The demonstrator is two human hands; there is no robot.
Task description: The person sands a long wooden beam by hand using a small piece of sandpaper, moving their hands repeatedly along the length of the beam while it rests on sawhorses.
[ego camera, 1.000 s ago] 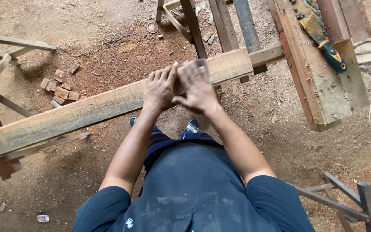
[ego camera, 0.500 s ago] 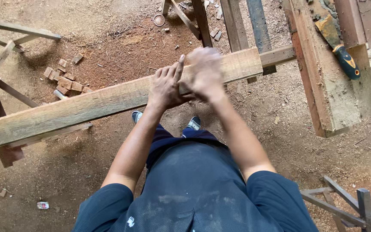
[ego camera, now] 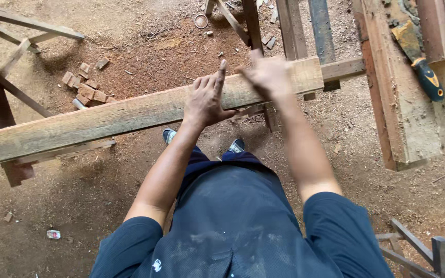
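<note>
- My dark navy short-sleeved shirt [ego camera: 233, 226] is dusted pale with sawdust, a small white mark near the hem.
- Navy trousers, blue-grey shoes [ego camera: 169, 135].
- Bare forearms.

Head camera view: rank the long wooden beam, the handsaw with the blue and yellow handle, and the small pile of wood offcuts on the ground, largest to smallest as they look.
1. Long wooden beam, under the left hand.
2. Handsaw.
3. Pile of wood offcuts.

The saw and the pile look close in extent, and the pile lies farther from the camera, so their order is unsure.

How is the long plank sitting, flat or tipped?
Flat. The long plank lies broad face up across its supports, left hand spread on it; right hand is blurred.
</note>
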